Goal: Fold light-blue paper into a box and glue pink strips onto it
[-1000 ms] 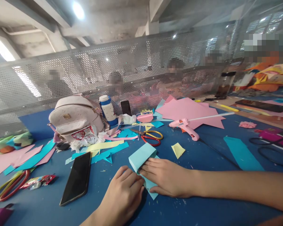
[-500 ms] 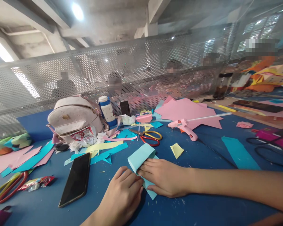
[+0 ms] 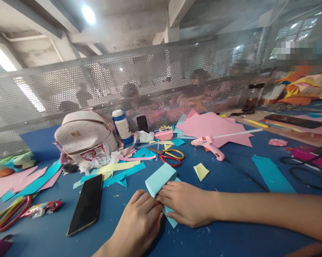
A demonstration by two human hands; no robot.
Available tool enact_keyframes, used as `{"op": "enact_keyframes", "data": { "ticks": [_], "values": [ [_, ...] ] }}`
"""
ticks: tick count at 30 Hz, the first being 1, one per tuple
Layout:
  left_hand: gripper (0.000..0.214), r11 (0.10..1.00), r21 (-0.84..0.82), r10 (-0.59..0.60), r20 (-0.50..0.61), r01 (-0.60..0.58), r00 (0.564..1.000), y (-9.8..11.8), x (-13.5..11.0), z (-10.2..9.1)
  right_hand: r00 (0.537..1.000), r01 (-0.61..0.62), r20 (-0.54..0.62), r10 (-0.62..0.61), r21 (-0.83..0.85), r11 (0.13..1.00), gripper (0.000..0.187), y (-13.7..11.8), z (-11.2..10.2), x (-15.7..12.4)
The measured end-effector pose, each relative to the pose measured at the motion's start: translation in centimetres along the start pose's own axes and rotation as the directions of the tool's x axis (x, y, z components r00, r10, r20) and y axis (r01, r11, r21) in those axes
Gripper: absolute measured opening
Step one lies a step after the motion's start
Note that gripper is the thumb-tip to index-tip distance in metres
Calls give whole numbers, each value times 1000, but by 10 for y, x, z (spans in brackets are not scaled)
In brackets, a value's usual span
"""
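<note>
A: Nearest entries?
B: Left hand (image 3: 141, 217), one, curled at the left edge of the folded light-blue paper (image 3: 160, 178), fingertips hidden; whether its grip pinches the sheet cannot be told. Right hand (image 3: 186, 203), one, grip laid flat on the same paper, fingers side by side, thumb spread away.
A: The paper's place?
B: On the blue counter (image 3: 195, 246), under the right hand, its far end bent over in a loose fold.
A: Next out?
B: Black phone (image 3: 86, 205), one, flat, left of the left hand. Yellow scrap (image 3: 201, 171), one, beyond the right hand. Scissors (image 3: 163, 155), one pair, red and yellow handles. Pink glue gun (image 3: 209, 143), one, right of the scissors.
A: Farthest?
B: Pale backpack (image 3: 84, 126); white-and-blue bottle (image 3: 121, 125), upright beside it; pink sheets (image 3: 217, 125), overlapping; behind all, a perforated partition (image 3: 102, 78), blurred people beyond.
</note>
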State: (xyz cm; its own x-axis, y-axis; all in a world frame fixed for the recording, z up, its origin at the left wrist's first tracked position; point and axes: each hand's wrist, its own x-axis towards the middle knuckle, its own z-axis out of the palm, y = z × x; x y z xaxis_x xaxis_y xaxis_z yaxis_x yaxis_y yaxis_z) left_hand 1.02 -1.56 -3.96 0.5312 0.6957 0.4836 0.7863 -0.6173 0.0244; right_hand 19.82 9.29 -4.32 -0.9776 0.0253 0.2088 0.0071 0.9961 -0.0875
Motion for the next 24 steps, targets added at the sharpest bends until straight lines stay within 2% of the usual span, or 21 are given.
{"op": "enact_keyframes", "data": {
  "ticks": [11,24],
  "values": [
    [18,1000,-9,-13,13,13,1000,0,-1,0,1000,0,-25,1,54,999,48,-3,1,-2],
    [18,1000,-4,-16,-21,16,1000,-1,-4,1,998,6,-64,-5,23,1000,54,-3,5,-7]
  ]
}}
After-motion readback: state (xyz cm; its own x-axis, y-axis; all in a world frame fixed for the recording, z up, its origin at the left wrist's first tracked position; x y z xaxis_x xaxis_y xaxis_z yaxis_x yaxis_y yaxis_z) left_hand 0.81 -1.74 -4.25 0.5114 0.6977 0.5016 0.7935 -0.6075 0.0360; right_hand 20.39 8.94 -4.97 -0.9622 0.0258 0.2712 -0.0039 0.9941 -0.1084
